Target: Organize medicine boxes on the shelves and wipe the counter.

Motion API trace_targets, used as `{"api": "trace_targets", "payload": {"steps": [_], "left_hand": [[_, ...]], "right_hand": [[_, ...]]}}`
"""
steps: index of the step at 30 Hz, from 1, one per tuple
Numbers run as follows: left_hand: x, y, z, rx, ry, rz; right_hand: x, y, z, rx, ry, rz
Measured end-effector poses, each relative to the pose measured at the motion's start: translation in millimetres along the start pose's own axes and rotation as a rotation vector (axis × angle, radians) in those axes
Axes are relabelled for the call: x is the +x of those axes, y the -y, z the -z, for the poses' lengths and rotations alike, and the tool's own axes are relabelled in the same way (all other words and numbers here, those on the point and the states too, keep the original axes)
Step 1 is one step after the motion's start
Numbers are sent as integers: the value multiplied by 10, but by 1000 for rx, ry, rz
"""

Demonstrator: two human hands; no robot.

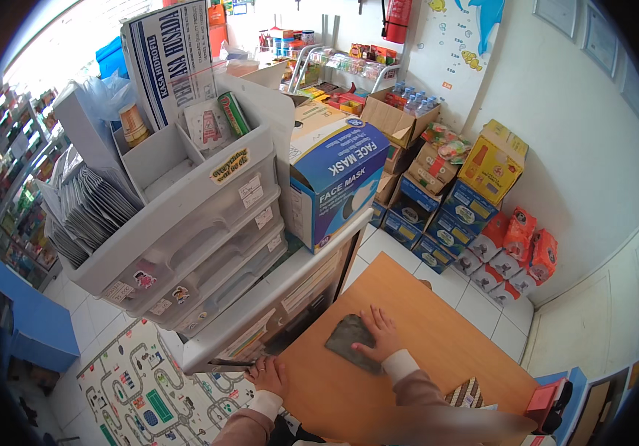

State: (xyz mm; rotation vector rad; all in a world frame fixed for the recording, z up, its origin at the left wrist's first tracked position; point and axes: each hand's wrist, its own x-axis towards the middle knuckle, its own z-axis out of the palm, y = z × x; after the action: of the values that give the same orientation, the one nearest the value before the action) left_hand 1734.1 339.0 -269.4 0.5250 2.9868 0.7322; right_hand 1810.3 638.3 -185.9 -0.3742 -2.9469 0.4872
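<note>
A folded dark grey-green cloth [347, 341] lies flat on the wooden desk [319, 390]. My right hand [382, 338] rests palm down over its right edge, fingers spread and thumb lying on the fabric. Some of the fingertips reach past the cloth onto the bare wood. At the desk's left edge, my left hand [268, 377] is laid down beside the corner of a white-framed display cabinet [197, 357], with a ring on one finger and nothing visible in its grasp. A patterned brown item [464, 393] lies near my right forearm, partly covered by a blur.
On the cabinet stand a plastic drawer unit [197, 240] and a face mask box [336, 184]. Stacked cartons [442, 217] and red-wrapped packs [512, 256] sit on the floor beyond the desk. A red case [545, 397] is at right; a road-print mat [157, 390] lies left.
</note>
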Motion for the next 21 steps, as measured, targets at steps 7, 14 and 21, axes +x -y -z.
{"api": "trace_targets", "payload": {"steps": [7,14,21], "left_hand": [[-1,-31,-19,4,-17,-8],[-39,47,-48,19,-34,-7],[10,28,-41,-42,-19,1]], "right_hand": [[-44,-37,-782,-101,97,94],[-245,315,-504,-85,-41,59],[-208,252,-639,-15,38,-150]]}}
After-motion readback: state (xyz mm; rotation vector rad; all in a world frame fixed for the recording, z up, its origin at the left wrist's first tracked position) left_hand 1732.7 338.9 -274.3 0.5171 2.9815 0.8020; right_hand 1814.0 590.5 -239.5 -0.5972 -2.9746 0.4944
